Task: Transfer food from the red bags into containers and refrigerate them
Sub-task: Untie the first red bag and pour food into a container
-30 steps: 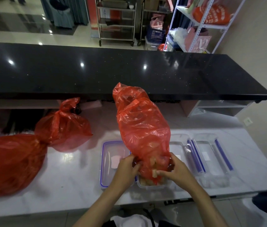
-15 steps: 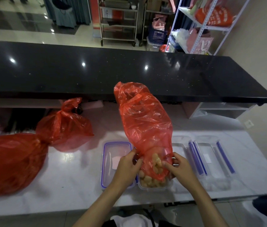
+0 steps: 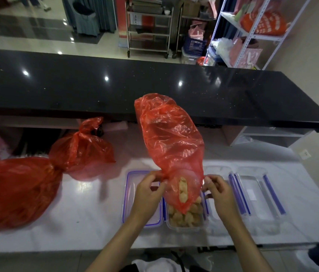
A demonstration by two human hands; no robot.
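Head view: left hand (image 3: 146, 191) and right hand (image 3: 218, 190) each pinch a side of the upturned red bag (image 3: 171, 146), mouth down over the clear container (image 3: 186, 225) at the near edge of the white counter (image 3: 88, 218); pale food pieces (image 3: 183, 188) hang in the mouth and more fill the container. A blue-rimmed lid (image 3: 130, 185) lies just left of it, clear lids with blue clips (image 3: 252, 191) to its right. Two tied red bags (image 3: 37, 173) sit far left, black countertop (image 3: 115, 85) beyond.

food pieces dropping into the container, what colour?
Pale tan-yellow food pieces, seen in the head view, in the clear container.
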